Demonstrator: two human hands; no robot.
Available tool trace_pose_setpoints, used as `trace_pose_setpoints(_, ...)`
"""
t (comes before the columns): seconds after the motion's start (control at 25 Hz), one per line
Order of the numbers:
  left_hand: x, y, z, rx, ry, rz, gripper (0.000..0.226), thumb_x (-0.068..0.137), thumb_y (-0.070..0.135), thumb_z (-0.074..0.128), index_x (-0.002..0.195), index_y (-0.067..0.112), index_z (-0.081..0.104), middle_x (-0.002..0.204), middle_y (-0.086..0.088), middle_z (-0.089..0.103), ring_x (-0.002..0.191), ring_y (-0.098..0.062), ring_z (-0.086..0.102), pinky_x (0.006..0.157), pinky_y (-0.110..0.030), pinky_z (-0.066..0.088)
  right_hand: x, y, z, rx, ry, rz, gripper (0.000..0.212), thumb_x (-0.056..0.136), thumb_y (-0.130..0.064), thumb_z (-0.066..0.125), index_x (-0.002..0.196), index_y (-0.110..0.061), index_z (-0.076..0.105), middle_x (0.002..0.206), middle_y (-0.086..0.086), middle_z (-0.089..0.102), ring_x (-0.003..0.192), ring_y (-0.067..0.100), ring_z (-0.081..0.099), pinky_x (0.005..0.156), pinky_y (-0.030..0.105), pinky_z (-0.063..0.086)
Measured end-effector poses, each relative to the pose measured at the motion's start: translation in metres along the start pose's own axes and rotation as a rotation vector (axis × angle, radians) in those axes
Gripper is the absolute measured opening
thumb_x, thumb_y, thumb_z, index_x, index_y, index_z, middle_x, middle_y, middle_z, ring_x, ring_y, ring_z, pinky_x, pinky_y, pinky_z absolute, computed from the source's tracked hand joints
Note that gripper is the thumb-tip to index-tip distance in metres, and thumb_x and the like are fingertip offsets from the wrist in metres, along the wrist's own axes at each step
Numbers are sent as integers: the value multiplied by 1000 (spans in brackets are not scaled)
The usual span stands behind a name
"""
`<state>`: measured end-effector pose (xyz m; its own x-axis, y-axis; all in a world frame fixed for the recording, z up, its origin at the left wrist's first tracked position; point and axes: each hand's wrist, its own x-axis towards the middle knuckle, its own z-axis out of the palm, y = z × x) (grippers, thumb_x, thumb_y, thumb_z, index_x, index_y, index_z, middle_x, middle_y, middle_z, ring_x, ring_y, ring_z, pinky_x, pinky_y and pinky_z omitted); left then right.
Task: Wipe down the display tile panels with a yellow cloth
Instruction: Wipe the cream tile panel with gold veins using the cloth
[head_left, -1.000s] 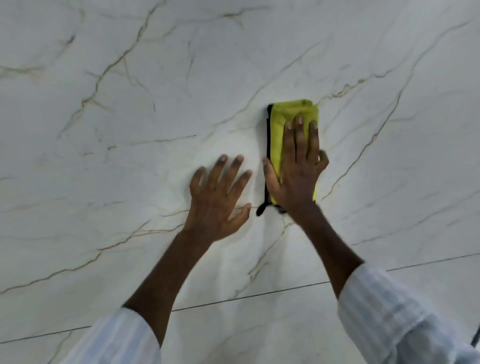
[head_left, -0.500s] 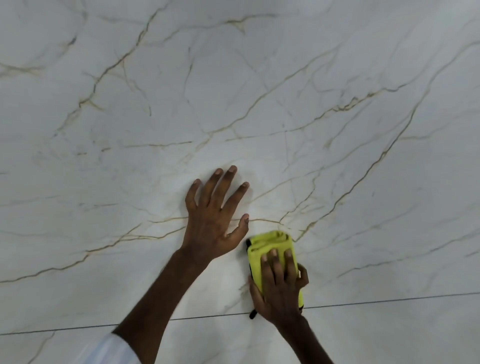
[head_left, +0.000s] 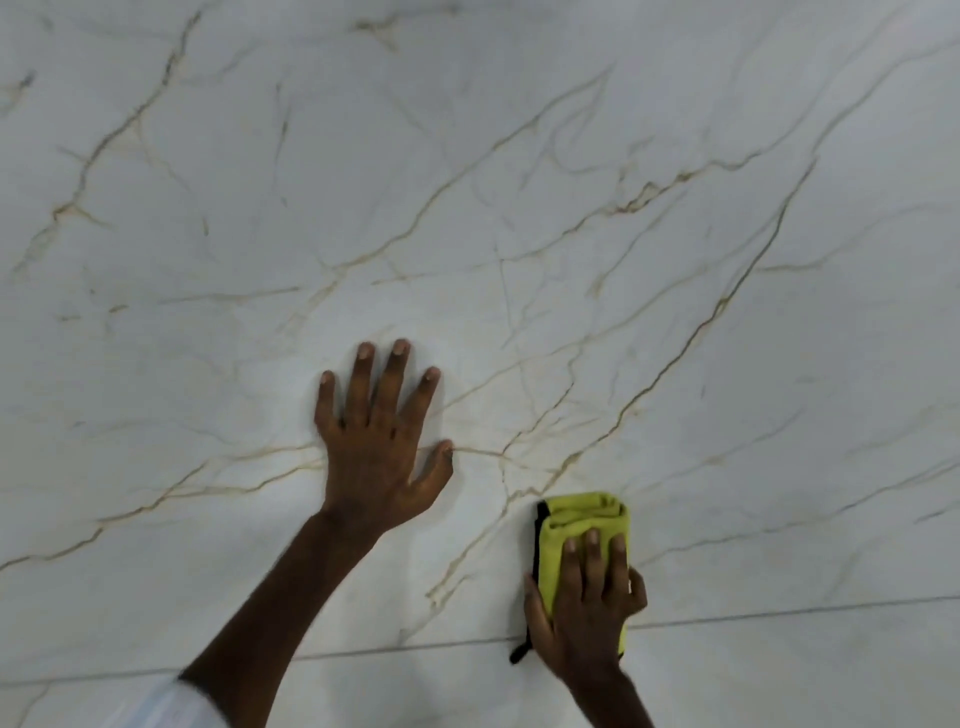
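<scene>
White sleeve (head_left: 192, 706), bottom-left corner, nearest entry. What follows it? (Checker)

Lower panel (head_left: 779, 675): pale stone look, only a strip in view. Then the joint (head_left: 779, 613), a thin dark line running the full width between it and the upper panel (head_left: 519, 208). (Lister)

Next? (Checker)

Yellow cloth (head_left: 582, 519): folded to a pad, black trim (head_left: 537, 535) down its left side. It lies flat on the upper panel with its lower end across the joint. Right hand (head_left: 584, 608) on top, fingers laid straight and pressing, thumb at the trim side, not bunched round it. (Lister)

Further up? (Checker)

Left hand (head_left: 379, 441): higher and to the left of the cloth, well apart from it. Fingers spread, palm flat on the upper panel, holding nothing. Reads as a brace. (Lister)

Progress? (Checker)

Cannot be read off the surface. No streaks, dust or wet marks show, so wiped and unwiped areas look alike. My estimate: mid-wipe, at the bottom of a pass on the upper panel. The wide veined area above and to either side is probably outstanding. So is the lower panel, mostly out of view. (Lister)

Edges, room? (Checker)

Joint looks flush as far as I can tell, so little to snag on. No outer panel edge in view. Open surface lies above and right of the cloth. Leftward, the braced hand is the only thing in the way. (Lister)
</scene>
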<state>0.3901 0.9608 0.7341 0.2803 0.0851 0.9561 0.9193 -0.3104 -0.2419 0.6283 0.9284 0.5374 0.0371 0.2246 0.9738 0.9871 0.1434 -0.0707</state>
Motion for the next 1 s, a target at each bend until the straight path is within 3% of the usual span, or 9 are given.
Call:
trace_pose_setpoints(0.08, 14, 0, -10, -63, 59, 6, 64, 91, 44, 59, 149, 19, 51, 165, -16, 35, 152, -38, 31, 117, -63, 25, 49, -4, -4, 30, 46, -4, 64, 95, -50, 55, 143, -8, 49, 171, 7, 24, 143, 45, 39, 94, 63, 42)
trace_pose_setpoints(0.24, 99, -7, -22, -45, 82, 68, 61, 93, 45, 59, 148, 19, 54, 164, -14, 37, 147, -37, 40, 108, -55, 34, 251, -10, -40, 5, 244, -63, 70, 94, -49, 60, 152, -11, 47, 163, 13, 41, 147, 42, 42, 94, 56, 40)
trace_pose_setpoints(0.36, 126, -15, -20, 48, 52, 84, 62, 92, 51, 58, 145, 18, 60, 162, -8, 43, 143, -34, 44, 98, -53, 36, 356, -11, -64, -42, 263, -60, 72, 95, -52, 57, 155, -13, 47, 165, 10, 38, 152, 35, 36, 92, 52, 38)
trace_pose_setpoints(0.52, 123, -13, -26, 49, 50, 95, 58, 94, 50, 57, 141, 17, 63, 162, -9, 44, 144, -33, 46, 106, -55, 33, 337, -4, -61, -61, 245, -73, 71, 96, -50, 59, 154, -12, 47, 166, 10, 36, 153, 34, 35, 94, 54, 39)
trace_pose_setpoints(0.72, 221, -22, -42, 81, 118, 176, 65, 91, 53, 58, 144, 16, 59, 162, -11, 43, 146, -34, 43, 110, -55, 32, 274, -2, -50, -31, 223, -82, 71, 93, -48, 59, 154, -12, 46, 166, 11, 36, 152, 37, 37, 95, 58, 41)
trace_pose_setpoints(0.84, 286, -20, -47, 101, 124, 228, 71, 90, 58, 54, 149, 19, 54, 166, -10, 37, 152, -32, 37, 113, -57, 32, 334, -6, -60, -36, 236, -104, 72, 93, -49, 55, 155, -14, 47, 166, 10, 36, 153, 36, 34, 95, 56, 39)
trace_pose_setpoints(1.0, 326, -24, -38, 115, 96, 188, 79, 90, 64, 47, 154, 17, 50, 169, -10, 31, 155, -31, 32, 116, -66, 28, 480, -5, -85, -84, 288, -130, 74, 94, -54, 48, 157, -15, 45, 167, 10, 35, 154, 36, 33, 92, 54, 39)
